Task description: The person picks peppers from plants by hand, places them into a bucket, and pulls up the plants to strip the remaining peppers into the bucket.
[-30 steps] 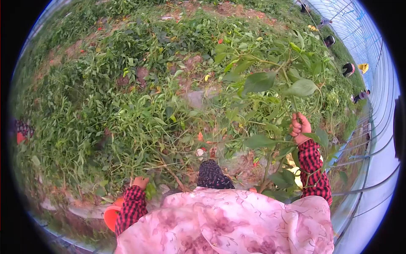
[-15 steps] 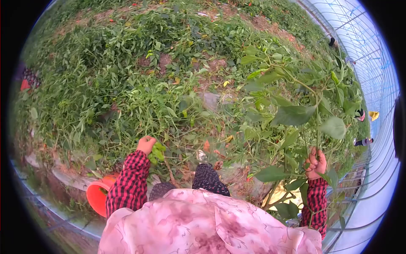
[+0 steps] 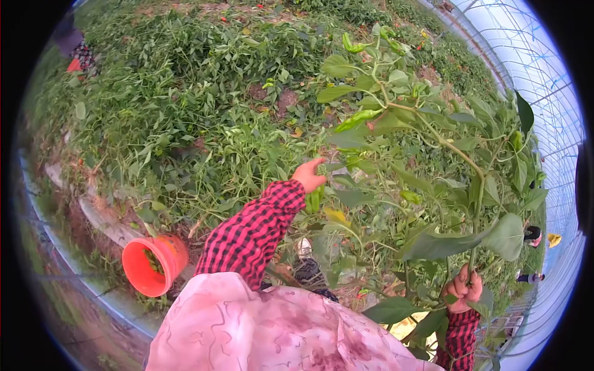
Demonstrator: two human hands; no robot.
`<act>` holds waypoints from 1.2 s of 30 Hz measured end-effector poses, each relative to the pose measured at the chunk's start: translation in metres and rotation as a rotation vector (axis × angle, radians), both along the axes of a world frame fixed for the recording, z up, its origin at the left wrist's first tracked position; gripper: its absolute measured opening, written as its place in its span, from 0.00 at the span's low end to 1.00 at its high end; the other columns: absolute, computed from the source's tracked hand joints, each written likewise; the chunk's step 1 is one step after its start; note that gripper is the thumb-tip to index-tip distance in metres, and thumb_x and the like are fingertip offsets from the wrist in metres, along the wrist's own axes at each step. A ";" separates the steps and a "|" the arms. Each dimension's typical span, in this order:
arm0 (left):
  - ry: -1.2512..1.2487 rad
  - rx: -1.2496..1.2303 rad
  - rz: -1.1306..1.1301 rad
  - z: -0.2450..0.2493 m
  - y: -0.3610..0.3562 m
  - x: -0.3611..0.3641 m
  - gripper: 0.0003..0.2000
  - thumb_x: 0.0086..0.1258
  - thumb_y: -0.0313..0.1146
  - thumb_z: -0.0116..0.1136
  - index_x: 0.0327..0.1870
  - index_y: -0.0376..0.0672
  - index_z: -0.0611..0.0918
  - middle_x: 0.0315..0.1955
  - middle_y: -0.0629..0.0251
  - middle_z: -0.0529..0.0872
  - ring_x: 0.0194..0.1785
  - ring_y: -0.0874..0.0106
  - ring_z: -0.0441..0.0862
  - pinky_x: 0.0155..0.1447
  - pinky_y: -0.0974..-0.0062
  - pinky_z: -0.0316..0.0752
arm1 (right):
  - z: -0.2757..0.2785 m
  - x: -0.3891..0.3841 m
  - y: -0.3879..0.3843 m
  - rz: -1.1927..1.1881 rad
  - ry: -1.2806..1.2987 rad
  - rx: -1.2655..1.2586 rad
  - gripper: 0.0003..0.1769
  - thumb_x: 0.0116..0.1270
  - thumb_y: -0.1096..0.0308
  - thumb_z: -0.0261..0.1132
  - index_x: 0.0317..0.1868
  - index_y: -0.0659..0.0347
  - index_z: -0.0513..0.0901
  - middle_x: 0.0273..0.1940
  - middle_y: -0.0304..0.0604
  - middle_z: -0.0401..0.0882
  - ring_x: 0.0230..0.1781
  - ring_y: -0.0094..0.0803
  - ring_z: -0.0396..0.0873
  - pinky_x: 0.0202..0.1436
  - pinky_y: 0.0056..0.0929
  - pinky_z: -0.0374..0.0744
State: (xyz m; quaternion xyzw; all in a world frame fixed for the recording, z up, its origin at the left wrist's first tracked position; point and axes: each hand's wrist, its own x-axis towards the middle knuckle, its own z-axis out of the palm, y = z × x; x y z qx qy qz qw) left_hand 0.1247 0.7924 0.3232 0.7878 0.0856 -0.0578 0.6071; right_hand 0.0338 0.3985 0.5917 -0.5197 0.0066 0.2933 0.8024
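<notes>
My right hand (image 3: 463,290) is wrapped round the stem of an uprooted-looking pepper plant (image 3: 477,204), which stands tall at my right with broad leaves. Light green peppers hang on its upper branches, one of them a long pepper (image 3: 359,120) on the left side. My left hand (image 3: 309,176) is at the plant's left edge, forefinger stretched toward the leaves. Green peppers (image 3: 314,199) show beneath its palm, held by the curled fingers, which are partly hidden. An orange-red bucket (image 3: 148,266) with some green peppers inside stands at my lower left.
Flattened pepper plants (image 3: 185,105) cover the ground ahead. A person (image 3: 74,46) is at the far upper left, and other people (image 3: 533,235) are by the plastic greenhouse wall (image 3: 550,74) at right. My shoe (image 3: 304,247) stands among the stems.
My left hand has moved right and forward, from near the bucket to the plant, with the green peppers in it. The view has shifted, bringing the plant's upper branches closer.
</notes>
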 end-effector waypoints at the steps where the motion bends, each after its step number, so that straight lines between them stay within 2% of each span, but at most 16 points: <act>1: 0.058 0.043 0.018 0.012 0.000 0.010 0.30 0.49 0.37 0.57 0.57 0.42 0.67 0.46 0.52 0.76 0.46 0.65 0.74 0.50 0.73 0.68 | 0.001 -0.001 0.008 0.010 -0.014 0.016 0.15 0.64 0.56 0.47 0.30 0.61 0.66 0.08 0.29 0.49 0.06 0.20 0.49 0.17 0.33 0.71; 4: 0.197 0.191 0.064 -0.003 -0.004 0.046 0.33 0.48 0.43 0.57 0.58 0.39 0.65 0.47 0.49 0.74 0.49 0.60 0.73 0.52 0.70 0.67 | 0.004 -0.002 0.012 0.143 0.019 0.088 0.15 0.63 0.57 0.48 0.31 0.62 0.66 0.08 0.30 0.50 0.05 0.23 0.50 0.27 0.43 0.76; 8: 0.382 0.165 -0.164 0.030 0.011 0.048 0.31 0.51 0.47 0.55 0.55 0.38 0.67 0.47 0.52 0.75 0.49 0.61 0.72 0.54 0.70 0.65 | 0.009 -0.016 0.021 0.243 0.029 0.105 0.16 0.61 0.57 0.50 0.30 0.65 0.68 0.08 0.31 0.50 0.06 0.23 0.51 0.17 0.36 0.66; 10: 0.205 -0.094 -0.193 -0.090 -0.004 0.082 0.26 0.55 0.45 0.53 0.52 0.37 0.71 0.47 0.56 0.75 0.49 0.66 0.72 0.54 0.70 0.65 | 0.010 -0.023 0.026 0.170 0.090 0.124 0.17 0.59 0.58 0.52 0.28 0.67 0.69 0.08 0.33 0.53 0.07 0.25 0.54 0.15 0.33 0.59; 16: 0.152 -0.657 -0.325 -0.083 -0.002 0.065 0.21 0.59 0.42 0.51 0.49 0.38 0.74 0.44 0.60 0.77 0.45 0.70 0.74 0.51 0.72 0.67 | 0.003 -0.021 0.032 0.329 0.139 0.103 0.18 0.51 0.61 0.60 0.18 0.70 0.70 0.11 0.45 0.64 0.11 0.32 0.63 0.14 0.30 0.61; 18: 0.207 -0.586 -0.203 -0.056 -0.002 0.053 0.22 0.57 0.45 0.51 0.47 0.37 0.75 0.40 0.58 0.79 0.42 0.70 0.75 0.49 0.73 0.67 | 0.002 -0.021 0.036 0.321 0.116 0.108 0.19 0.51 0.59 0.61 0.18 0.70 0.71 0.11 0.46 0.66 0.12 0.35 0.65 0.16 0.31 0.65; 20: 0.216 -0.327 -0.125 -0.052 0.009 0.053 0.22 0.58 0.45 0.50 0.47 0.38 0.75 0.40 0.61 0.79 0.43 0.70 0.75 0.49 0.74 0.66 | 0.004 -0.022 0.041 0.352 -0.130 -0.014 0.18 0.57 0.61 0.53 0.16 0.65 0.69 0.10 0.40 0.64 0.07 0.32 0.59 0.13 0.34 0.55; 21: 0.201 -0.242 -0.159 -0.065 0.010 0.058 0.21 0.58 0.45 0.50 0.47 0.38 0.75 0.40 0.62 0.79 0.44 0.70 0.75 0.50 0.74 0.66 | 0.006 -0.023 0.040 0.352 -0.151 -0.009 0.18 0.57 0.61 0.53 0.16 0.65 0.69 0.10 0.40 0.64 0.07 0.32 0.59 0.13 0.34 0.55; 23: 0.087 -0.435 -0.258 -0.172 0.000 0.091 0.23 0.58 0.49 0.50 0.46 0.40 0.76 0.41 0.62 0.79 0.44 0.70 0.74 0.53 0.74 0.65 | 0.005 -0.036 0.036 0.319 -0.045 -0.114 0.18 0.55 0.61 0.57 0.21 0.71 0.71 0.12 0.44 0.65 0.11 0.33 0.62 0.16 0.34 0.57; 25: -0.027 -0.335 -0.198 -0.091 0.023 0.099 0.23 0.59 0.50 0.51 0.47 0.41 0.76 0.42 0.62 0.79 0.46 0.71 0.74 0.54 0.74 0.65 | 0.003 -0.038 0.033 0.362 0.119 -0.069 0.20 0.54 0.59 0.60 0.25 0.73 0.72 0.17 0.47 0.68 0.19 0.36 0.68 0.23 0.33 0.65; 27: -0.063 -0.245 -0.259 -0.080 0.036 0.068 0.24 0.59 0.49 0.51 0.48 0.40 0.75 0.42 0.61 0.79 0.46 0.71 0.74 0.54 0.74 0.65 | -0.005 -0.037 0.021 0.470 0.229 0.007 0.22 0.55 0.57 0.60 0.31 0.74 0.71 0.26 0.49 0.71 0.28 0.39 0.71 0.33 0.34 0.72; 30: -0.047 -0.122 -0.334 -0.043 0.020 0.054 0.24 0.59 0.48 0.52 0.50 0.38 0.72 0.43 0.60 0.78 0.47 0.71 0.73 0.54 0.74 0.65 | -0.008 -0.033 0.031 0.320 0.400 0.129 0.15 0.57 0.66 0.58 0.32 0.75 0.73 0.20 0.46 0.68 0.19 0.33 0.65 0.25 0.33 0.63; 31: -0.030 -0.090 -0.355 -0.039 0.029 0.045 0.25 0.59 0.48 0.52 0.51 0.38 0.72 0.43 0.60 0.78 0.48 0.71 0.73 0.54 0.74 0.65 | -0.029 -0.023 0.026 0.543 0.370 0.373 0.13 0.60 0.68 0.55 0.39 0.72 0.71 0.22 0.45 0.70 0.19 0.32 0.65 0.26 0.32 0.63; 32: -0.011 -0.062 -0.374 -0.023 0.047 0.049 0.25 0.59 0.47 0.53 0.52 0.38 0.71 0.43 0.59 0.78 0.48 0.71 0.73 0.54 0.74 0.65 | -0.030 -0.028 0.039 0.548 0.360 0.381 0.13 0.60 0.68 0.55 0.39 0.72 0.71 0.22 0.45 0.70 0.19 0.32 0.65 0.26 0.32 0.63; 35: 0.058 0.006 -0.440 0.015 0.078 0.048 0.26 0.59 0.46 0.54 0.53 0.36 0.69 0.44 0.58 0.77 0.49 0.71 0.72 0.54 0.75 0.65 | -0.029 -0.054 0.075 -0.151 -0.246 -0.451 0.14 0.61 0.65 0.51 0.44 0.64 0.69 0.16 0.36 0.62 0.14 0.24 0.58 0.21 0.26 0.60; 36: 0.085 0.026 -0.463 0.024 0.084 0.043 0.27 0.59 0.46 0.54 0.54 0.36 0.68 0.44 0.58 0.77 0.49 0.71 0.72 0.54 0.75 0.65 | -0.034 -0.052 0.069 -0.154 -0.243 -0.447 0.14 0.61 0.65 0.51 0.44 0.64 0.69 0.16 0.36 0.62 0.14 0.24 0.58 0.21 0.26 0.60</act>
